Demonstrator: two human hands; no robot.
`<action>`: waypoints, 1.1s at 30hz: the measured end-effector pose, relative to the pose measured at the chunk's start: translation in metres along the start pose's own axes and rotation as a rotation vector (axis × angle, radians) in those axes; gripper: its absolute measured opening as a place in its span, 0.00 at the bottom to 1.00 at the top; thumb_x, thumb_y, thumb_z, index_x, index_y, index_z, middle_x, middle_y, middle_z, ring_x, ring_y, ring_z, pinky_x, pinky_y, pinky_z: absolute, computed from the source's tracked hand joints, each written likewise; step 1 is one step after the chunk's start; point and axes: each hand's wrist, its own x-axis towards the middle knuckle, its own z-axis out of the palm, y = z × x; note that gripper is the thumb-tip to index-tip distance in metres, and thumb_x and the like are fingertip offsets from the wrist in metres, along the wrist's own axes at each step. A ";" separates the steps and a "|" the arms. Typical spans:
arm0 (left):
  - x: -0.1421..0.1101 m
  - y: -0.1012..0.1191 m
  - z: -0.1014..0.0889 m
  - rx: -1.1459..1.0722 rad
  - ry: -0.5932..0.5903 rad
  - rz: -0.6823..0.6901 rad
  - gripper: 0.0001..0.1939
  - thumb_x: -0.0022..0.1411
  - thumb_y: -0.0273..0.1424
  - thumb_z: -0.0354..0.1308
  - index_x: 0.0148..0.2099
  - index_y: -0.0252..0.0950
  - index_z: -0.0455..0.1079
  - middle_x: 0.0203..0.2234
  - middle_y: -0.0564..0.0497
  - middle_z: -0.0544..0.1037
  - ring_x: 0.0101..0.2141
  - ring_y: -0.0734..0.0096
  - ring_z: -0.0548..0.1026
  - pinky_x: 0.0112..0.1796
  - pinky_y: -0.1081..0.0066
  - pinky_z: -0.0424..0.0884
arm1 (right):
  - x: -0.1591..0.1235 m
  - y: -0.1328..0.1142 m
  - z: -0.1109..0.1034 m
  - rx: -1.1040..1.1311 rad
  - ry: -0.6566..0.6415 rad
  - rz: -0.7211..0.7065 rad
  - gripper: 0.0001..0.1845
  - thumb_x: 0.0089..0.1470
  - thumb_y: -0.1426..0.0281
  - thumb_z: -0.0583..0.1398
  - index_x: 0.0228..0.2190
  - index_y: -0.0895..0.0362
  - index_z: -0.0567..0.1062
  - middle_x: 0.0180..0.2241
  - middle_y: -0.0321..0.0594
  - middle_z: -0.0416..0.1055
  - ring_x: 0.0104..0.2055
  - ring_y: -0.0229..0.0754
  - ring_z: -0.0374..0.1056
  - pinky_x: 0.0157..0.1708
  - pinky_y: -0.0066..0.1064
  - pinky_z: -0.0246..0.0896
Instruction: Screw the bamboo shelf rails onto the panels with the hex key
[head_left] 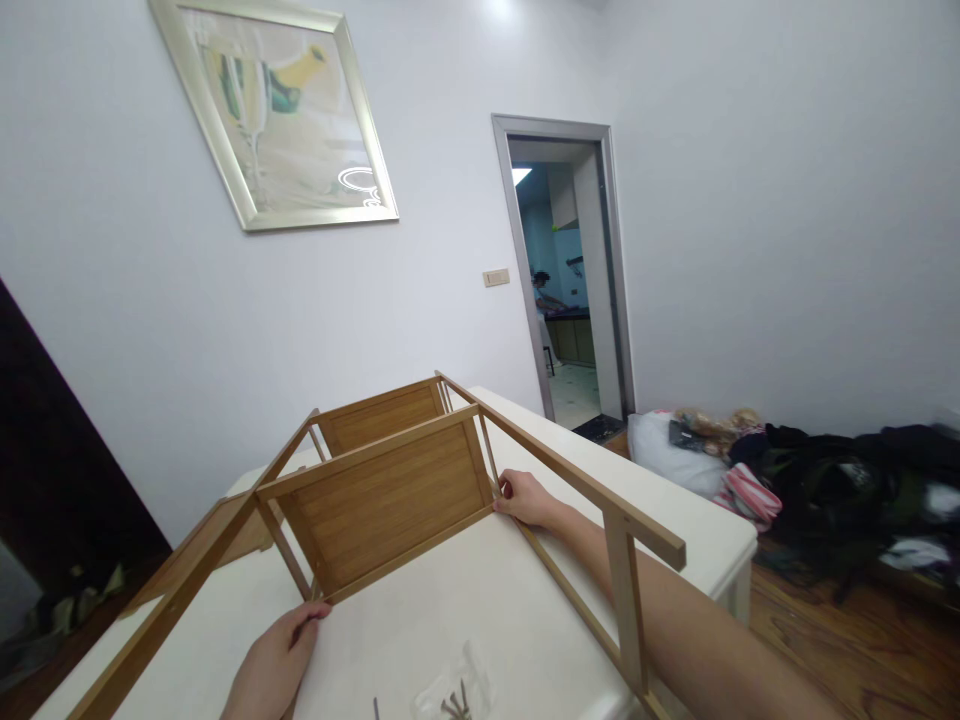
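Nearest you, screws (456, 704) lie beside a clear bag (478, 668) on the white tabletop (420, 600). To their left, your left hand (281, 645) meets the lower left corner of the near panel (390, 487); its fingers are bent, but whether that grip is closed around the wood cannot be told. The panel, set crosswise in the wooden frame (577, 473), stands on edge just beyond the left fingertips, its long axis running from your left hand to your right and receding slightly rightward. At its lower right corner, your right hand (526, 498) pinches the frame between thumb and finger, the forearm passing outside the near right post. Each hand is thus nearest its own end, the left being closer to you. A second panel (382, 415) stands roughly parallel behind; farther still are the wall picture (307, 110) and doorway (566, 290).
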 end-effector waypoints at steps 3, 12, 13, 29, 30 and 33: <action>0.000 -0.001 0.000 0.007 0.000 -0.007 0.18 0.60 0.37 0.47 0.42 0.41 0.77 0.44 0.52 0.81 0.48 0.61 0.76 0.52 0.66 0.68 | 0.001 0.001 -0.004 0.015 -0.017 0.012 0.17 0.61 0.63 0.59 0.49 0.58 0.70 0.48 0.43 0.70 0.45 0.44 0.70 0.44 0.42 0.69; 0.002 -0.004 0.002 -0.005 0.014 0.004 0.17 0.60 0.36 0.47 0.42 0.41 0.77 0.44 0.53 0.81 0.47 0.60 0.77 0.52 0.66 0.68 | 0.009 0.016 -0.011 -0.010 0.000 0.083 0.18 0.61 0.63 0.59 0.50 0.57 0.70 0.51 0.44 0.69 0.47 0.45 0.69 0.45 0.43 0.69; 0.002 -0.004 0.002 -0.006 0.012 0.004 0.17 0.60 0.36 0.47 0.42 0.41 0.77 0.44 0.53 0.81 0.47 0.60 0.77 0.52 0.65 0.68 | 0.009 0.017 -0.011 -0.019 0.002 0.090 0.18 0.61 0.63 0.59 0.50 0.58 0.70 0.51 0.44 0.69 0.47 0.45 0.69 0.45 0.43 0.69; 0.001 -0.002 0.001 -0.024 -0.010 -0.005 0.17 0.60 0.36 0.47 0.43 0.41 0.76 0.44 0.52 0.81 0.47 0.59 0.77 0.51 0.65 0.69 | 0.015 0.029 -0.006 -0.085 -0.055 0.045 0.17 0.60 0.63 0.59 0.49 0.57 0.72 0.52 0.43 0.68 0.48 0.46 0.69 0.45 0.40 0.69; 0.001 -0.002 0.001 -0.022 -0.012 -0.004 0.18 0.60 0.36 0.47 0.43 0.41 0.76 0.44 0.52 0.81 0.48 0.59 0.77 0.52 0.64 0.68 | 0.014 0.029 -0.006 -0.088 -0.057 0.040 0.17 0.60 0.63 0.59 0.49 0.57 0.71 0.52 0.43 0.68 0.48 0.46 0.69 0.45 0.40 0.69; 0.002 -0.002 0.001 -0.018 -0.008 0.001 0.17 0.59 0.36 0.47 0.43 0.41 0.76 0.43 0.52 0.81 0.48 0.60 0.77 0.52 0.65 0.68 | 0.014 0.030 -0.006 -0.095 -0.059 0.032 0.17 0.61 0.63 0.59 0.49 0.57 0.71 0.51 0.43 0.68 0.48 0.46 0.69 0.45 0.41 0.69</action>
